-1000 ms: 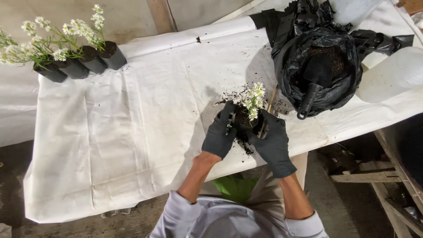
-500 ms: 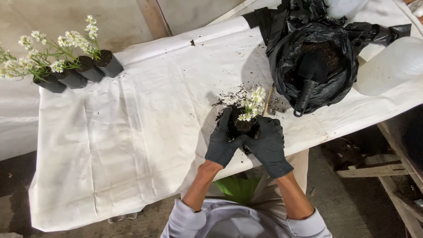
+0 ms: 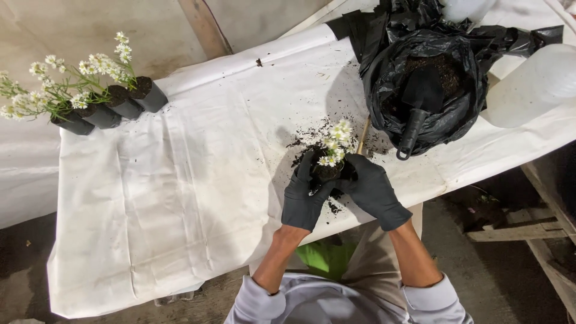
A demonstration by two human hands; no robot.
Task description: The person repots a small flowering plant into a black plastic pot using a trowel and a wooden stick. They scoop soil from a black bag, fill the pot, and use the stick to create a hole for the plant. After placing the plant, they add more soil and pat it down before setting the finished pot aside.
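Both hands wear dark gloves and wrap around a small black pot (image 3: pixel 327 173) that stands on the white-covered table (image 3: pixel 180 198). My left hand (image 3: pixel 304 193) cups its left side and my right hand (image 3: pixel 373 189) cups its right. A sprig of small white flowers (image 3: pixel 336 141) rises from the pot. Loose soil (image 3: pixel 306 147) is scattered on the sheet around it. A thin wooden stick (image 3: pixel 362 135) lies just behind my right hand.
A black plastic bag of soil (image 3: pixel 429 72) with a black trowel (image 3: pixel 417 108) in it sits at the back right. A white plastic jug (image 3: pixel 534 84) lies at the far right. Several potted white flowers (image 3: pixel 102 102) line the back left.
Both hands have stayed clasped on the pot near the table's front edge. The camera view has shifted slightly; the flowers lean a little more upright.
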